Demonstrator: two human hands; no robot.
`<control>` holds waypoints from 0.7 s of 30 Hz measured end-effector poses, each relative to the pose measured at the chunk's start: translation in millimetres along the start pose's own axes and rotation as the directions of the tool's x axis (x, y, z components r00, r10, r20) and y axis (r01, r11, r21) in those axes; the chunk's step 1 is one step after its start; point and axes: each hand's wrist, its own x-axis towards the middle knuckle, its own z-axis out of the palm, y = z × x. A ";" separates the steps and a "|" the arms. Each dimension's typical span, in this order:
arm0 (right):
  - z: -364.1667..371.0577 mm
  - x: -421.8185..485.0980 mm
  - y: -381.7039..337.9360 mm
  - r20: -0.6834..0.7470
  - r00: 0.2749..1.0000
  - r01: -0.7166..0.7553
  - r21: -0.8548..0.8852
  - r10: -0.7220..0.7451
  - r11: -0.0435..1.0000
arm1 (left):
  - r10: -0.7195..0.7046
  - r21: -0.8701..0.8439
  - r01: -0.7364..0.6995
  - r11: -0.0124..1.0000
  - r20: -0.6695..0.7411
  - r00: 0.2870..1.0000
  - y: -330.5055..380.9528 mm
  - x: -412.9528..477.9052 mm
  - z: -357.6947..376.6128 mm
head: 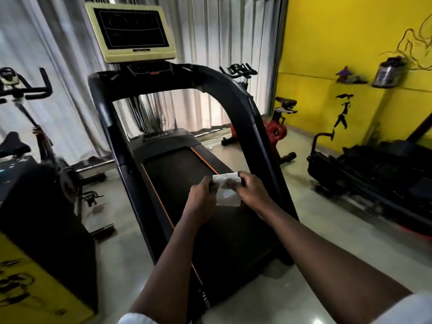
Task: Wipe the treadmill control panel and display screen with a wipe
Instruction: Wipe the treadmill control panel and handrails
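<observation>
Both hands are out in front over the treadmill belt, and the white wipe is stretched between them: the left hand pinches its left edge with curled fingers, the right hand grips the upper right corner, and the lower part hangs loose beneath. It looks like a thin, limp sheet, very light and with no stiffness of its own, so it will sag, fold and cling wherever it is not supported (if it is a damp one, which cannot be told from here, it would also stick to itself). Held by the edges as now it suits opening out or folding. For wiping it would likely serve better bunched or folded into a pad under flat fingers, so that pressure reaches the surface and no corner trails. The work surfaces are well apart from the wipe, up and ahead: the display screen in its pale yellow frame at the top of the treadmill, and the dark control panel just below it on the crossbar of the black arch. Neither has been reached yet, so the wiping proper seems not to have begun.
</observation>
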 end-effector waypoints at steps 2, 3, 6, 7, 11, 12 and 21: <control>0.9 26.9 6.0 -0.010 1.000 0.010 0.015 -0.010 1.000 | -0.023 -0.018 0.023 1.000 0.007 1.000 -9.0 32.6 8.0; 3.3 37.9 11.5 -0.012 1.000 0.013 0.028 -0.012 1.000 | -0.038 -0.032 0.038 0.999 0.014 0.999 -12.6 45.4 11.5; 19.3 85.5 42.6 -0.007 1.000 0.003 0.045 -0.003 0.999 | -0.062 -0.036 0.062 0.997 0.016 0.998 -39.3 95.5 33.7; 25.5 100.1 52.1 -0.011 1.000 0.003 0.042 -0.002 0.999 | -0.061 -0.038 0.061 0.997 0.016 0.998 -47.5 110.1 39.8; 57.6 205.3 86.5 -0.025 0.999 0.037 0.004 -0.037 0.999 | -0.056 -0.037 0.055 0.998 -0.022 0.998 -90.8 210.1 59.4; 65.7 241.6 86.1 -0.020 0.998 0.051 -0.013 -0.051 0.999 | -0.066 -0.046 0.064 0.997 -0.047 0.997 -98.2 242.1 55.8; 98.8 579.5 -75.8 0.076 0.997 0.028 0.062 -0.033 0.998 | -0.188 -0.006 0.189 0.982 -0.098 0.977 -67.2 563.1 -103.5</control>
